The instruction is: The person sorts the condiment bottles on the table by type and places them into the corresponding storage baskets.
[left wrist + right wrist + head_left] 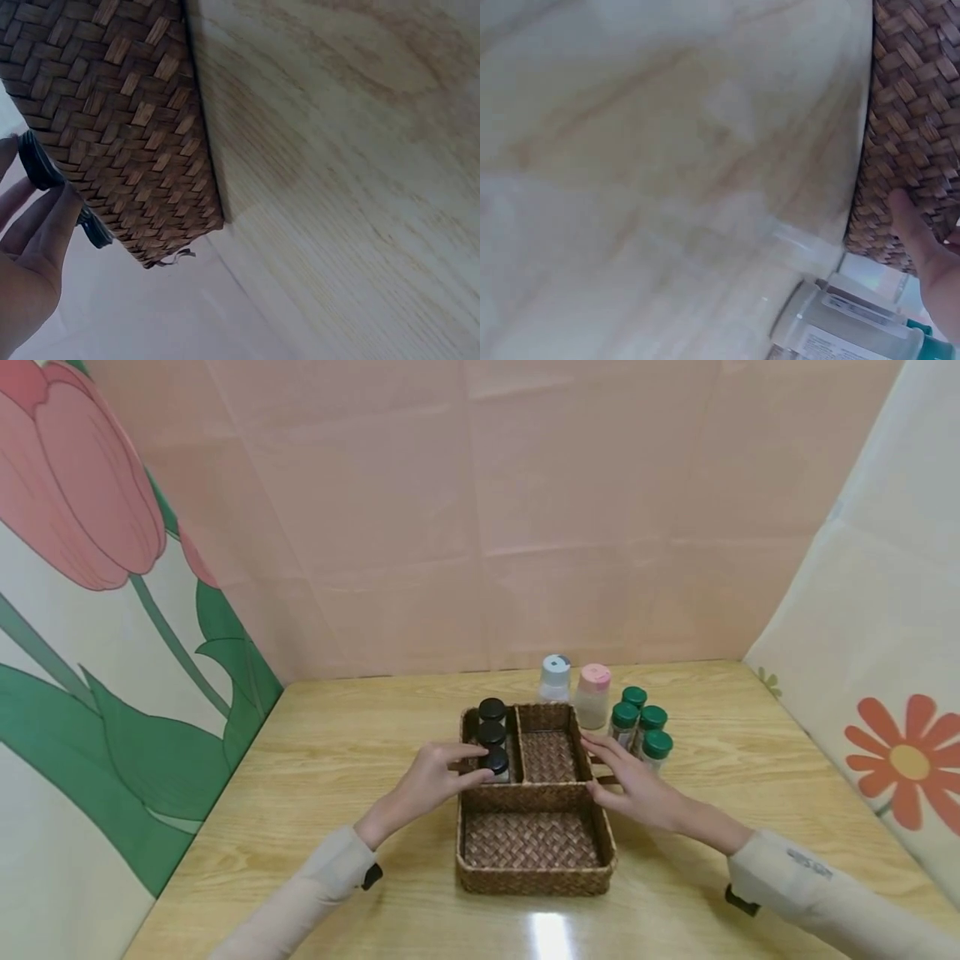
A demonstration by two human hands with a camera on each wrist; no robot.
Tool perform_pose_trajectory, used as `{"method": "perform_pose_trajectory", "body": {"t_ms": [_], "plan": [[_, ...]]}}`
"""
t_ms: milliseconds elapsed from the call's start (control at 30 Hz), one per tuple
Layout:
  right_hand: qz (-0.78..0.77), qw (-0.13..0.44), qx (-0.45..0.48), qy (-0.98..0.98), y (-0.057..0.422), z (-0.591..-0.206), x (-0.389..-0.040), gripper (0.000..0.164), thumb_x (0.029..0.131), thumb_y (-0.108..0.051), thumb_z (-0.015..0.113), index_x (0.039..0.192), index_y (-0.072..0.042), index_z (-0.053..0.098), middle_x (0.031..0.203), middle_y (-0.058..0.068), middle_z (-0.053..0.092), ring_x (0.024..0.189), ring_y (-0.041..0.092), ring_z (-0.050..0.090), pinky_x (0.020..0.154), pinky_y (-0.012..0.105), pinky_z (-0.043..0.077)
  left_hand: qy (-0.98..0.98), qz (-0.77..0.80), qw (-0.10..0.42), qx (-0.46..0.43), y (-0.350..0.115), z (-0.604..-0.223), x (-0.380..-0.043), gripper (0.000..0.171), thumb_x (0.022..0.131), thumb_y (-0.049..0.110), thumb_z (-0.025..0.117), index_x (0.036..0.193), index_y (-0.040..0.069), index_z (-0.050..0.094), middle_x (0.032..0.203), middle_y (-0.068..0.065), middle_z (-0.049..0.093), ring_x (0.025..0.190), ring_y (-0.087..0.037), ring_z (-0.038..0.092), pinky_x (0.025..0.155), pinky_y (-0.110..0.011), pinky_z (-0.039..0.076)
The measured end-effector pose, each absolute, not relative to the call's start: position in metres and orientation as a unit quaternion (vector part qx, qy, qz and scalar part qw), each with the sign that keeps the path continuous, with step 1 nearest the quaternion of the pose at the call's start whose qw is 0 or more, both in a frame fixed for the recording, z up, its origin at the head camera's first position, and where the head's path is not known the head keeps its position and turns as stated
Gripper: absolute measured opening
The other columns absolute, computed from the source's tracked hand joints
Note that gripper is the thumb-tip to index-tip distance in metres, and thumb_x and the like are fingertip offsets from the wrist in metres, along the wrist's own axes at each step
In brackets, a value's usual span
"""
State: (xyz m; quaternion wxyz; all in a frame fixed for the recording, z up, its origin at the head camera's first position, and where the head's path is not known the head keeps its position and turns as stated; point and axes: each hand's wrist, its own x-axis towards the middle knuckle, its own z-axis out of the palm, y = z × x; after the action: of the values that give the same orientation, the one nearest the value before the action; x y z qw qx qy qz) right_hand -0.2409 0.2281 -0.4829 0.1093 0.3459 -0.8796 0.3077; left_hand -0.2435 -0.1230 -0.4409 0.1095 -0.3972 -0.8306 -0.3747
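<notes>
A brown woven basket [534, 882] with three compartments stands on the table. Three black-lidded jars [492, 732] stand in a row in its back left compartment. My left hand [431, 777] reaches over the basket's left wall and pinches the nearest jar [496, 760] by its lid; in the left wrist view the fingers close round a dark lid [37, 161]. On the other side my right hand [637, 785] holds the basket's right wall, thumb toward the front and fingers at the rim. The right wrist view shows a digit pressed on the weave [911, 161].
Behind the basket stand a blue-capped bottle [555, 677] and a pink-capped bottle [593, 695]. Several green-lidded jars [657, 745] cluster beyond my right hand, close to the basket. A pink cloth backdrop [480, 527] rises at the table's far edge.
</notes>
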Motion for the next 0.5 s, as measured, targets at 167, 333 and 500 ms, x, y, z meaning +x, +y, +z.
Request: {"method": "perform_pose_trajectory", "body": {"t_ms": [167,333,500], "plan": [[0.276,0.082,0.342,-0.894,0.229,-0.474,-0.241,0.065,0.094,-0.018,0.065,0.148,0.006,0.038,0.153,0.019,0.034,0.12,0.035,0.056,0.088,0.048,0.053,-0.83,-0.385,0.109,-0.388,-0.124,-0.441,-0.241,0.034,0.095,0.024,0.07,0.12,0.002,0.071,0.117,-0.01,0.071,0.102,-0.017,0.069,0.083,-0.028,0.056],[0.243,0.068,0.36,-0.898,0.23,-0.464,-0.242,0.064,0.097,-0.025,0.063,0.148,0.005,0.038,0.15,0.021,0.038,0.107,0.03,0.063,0.08,0.04,0.056,-0.828,-0.394,0.116,-0.382,-0.126,-0.44,-0.238,0.03,0.096,0.02,0.068,0.119,0.0,0.071,0.115,-0.011,0.071,0.098,-0.017,0.07,0.081,-0.029,0.056],[0.215,0.043,0.363,-0.905,0.232,-0.455,-0.243,0.067,0.101,-0.035,0.058,0.149,0.005,0.035,0.151,0.022,0.037,0.089,0.017,0.067,0.075,0.034,0.056,-0.82,-0.401,0.135,-0.386,-0.128,-0.44,-0.238,0.028,0.098,0.018,0.065,0.117,-0.001,0.071,0.112,-0.012,0.072,0.092,-0.015,0.071,0.076,-0.026,0.057]]}}
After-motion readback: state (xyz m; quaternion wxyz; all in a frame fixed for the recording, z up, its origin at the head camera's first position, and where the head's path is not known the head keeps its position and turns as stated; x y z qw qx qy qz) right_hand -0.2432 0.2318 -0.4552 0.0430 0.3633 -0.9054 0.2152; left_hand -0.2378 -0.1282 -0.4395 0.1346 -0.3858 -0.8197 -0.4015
